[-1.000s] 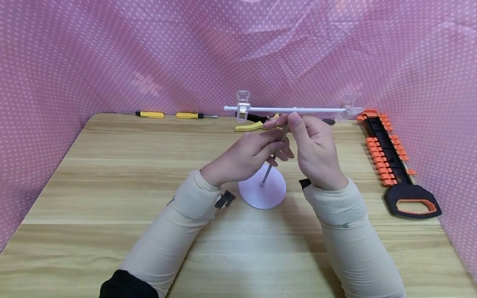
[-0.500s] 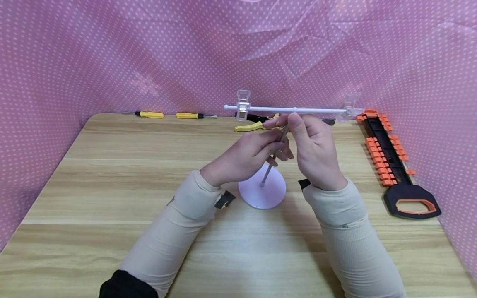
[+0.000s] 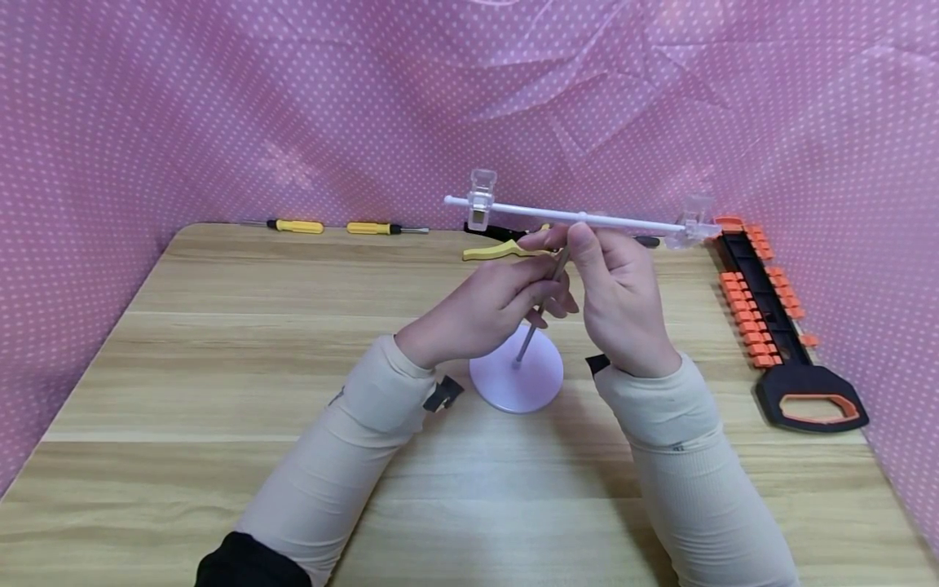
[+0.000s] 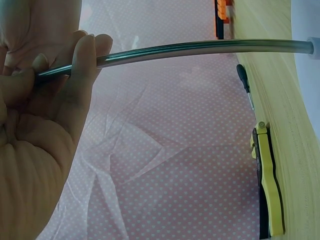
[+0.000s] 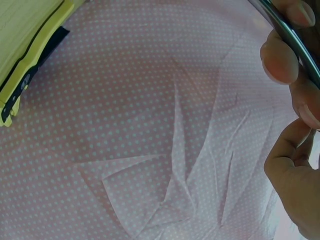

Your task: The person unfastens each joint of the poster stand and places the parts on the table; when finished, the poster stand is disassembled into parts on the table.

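Note:
A round white base (image 3: 506, 390) stands on the wooden table, with a thin metal rod (image 4: 200, 48) rising from its middle and leaning right in the head view. My left hand (image 3: 495, 306) grips this rod partway up, its fingers wrapped about it. At the rod's top, my right hand (image 3: 623, 285) pinches the middle of a white crossbar (image 3: 535, 212) between thumb and fingers; the joint there is hidden by the thumb. One clear plastic clip (image 3: 480, 204) sits near the bar's left end, another clear clip (image 3: 692, 224) at its right end. The bar slopes down to the right.
Along the back edge lie two yellow screwdrivers (image 3: 299, 227) and yellow-handled pliers (image 3: 491, 251), partly behind the hands. At the right is a black rack (image 3: 763, 285) with orange clips and a handle. A pink dotted cloth (image 3: 367, 106) hangs around the table.
The white crossbar has tilted: its left end has risen and its right end has dropped slightly. Both hands and the base have stayed nearly in place.

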`<state>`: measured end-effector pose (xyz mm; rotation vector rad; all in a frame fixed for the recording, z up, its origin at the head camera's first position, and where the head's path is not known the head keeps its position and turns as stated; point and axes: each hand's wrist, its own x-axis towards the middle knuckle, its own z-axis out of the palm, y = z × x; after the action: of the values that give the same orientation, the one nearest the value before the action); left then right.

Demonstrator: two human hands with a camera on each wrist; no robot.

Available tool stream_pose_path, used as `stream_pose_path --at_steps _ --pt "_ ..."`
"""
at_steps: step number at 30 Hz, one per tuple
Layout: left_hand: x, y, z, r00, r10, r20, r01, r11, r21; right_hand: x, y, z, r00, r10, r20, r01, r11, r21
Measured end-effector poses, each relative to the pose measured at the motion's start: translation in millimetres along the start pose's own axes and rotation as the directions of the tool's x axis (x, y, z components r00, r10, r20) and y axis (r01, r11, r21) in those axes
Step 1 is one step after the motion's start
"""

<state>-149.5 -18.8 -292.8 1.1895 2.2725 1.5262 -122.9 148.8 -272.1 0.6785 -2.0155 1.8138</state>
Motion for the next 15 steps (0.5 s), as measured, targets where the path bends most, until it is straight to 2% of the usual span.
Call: stream_pose_path --at_steps 15 --pt "0.3 -0.6 -0.7 1.000 -0.025 0.009 0.025 1.000 -0.002 -0.1 0.4 2.9 0.999 -0.047 -0.019 0.047 0.999 0.004"
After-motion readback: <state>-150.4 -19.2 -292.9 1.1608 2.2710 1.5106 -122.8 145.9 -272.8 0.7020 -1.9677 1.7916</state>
